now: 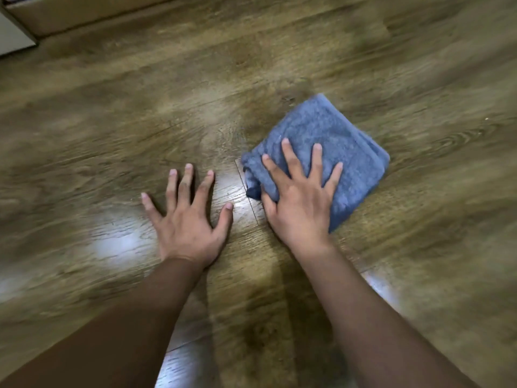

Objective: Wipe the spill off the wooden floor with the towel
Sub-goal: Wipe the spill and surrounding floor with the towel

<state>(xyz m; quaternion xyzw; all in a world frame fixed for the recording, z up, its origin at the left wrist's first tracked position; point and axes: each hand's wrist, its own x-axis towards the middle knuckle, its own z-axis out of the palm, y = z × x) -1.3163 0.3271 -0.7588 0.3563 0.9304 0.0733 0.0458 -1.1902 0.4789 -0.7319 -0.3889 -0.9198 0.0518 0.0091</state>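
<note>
A folded blue towel lies flat on the wooden floor, right of centre. My right hand presses down on its near half with the fingers spread and straight. My left hand rests flat on the bare floor to the left of the towel, fingers spread, holding nothing. The floor is blurred, and I cannot make out a distinct spill; bright glossy patches show near my left hand.
A pale skirting or furniture base runs along the far left edge, with a white panel at the top left corner. Bare wooden floor stretches on all other sides.
</note>
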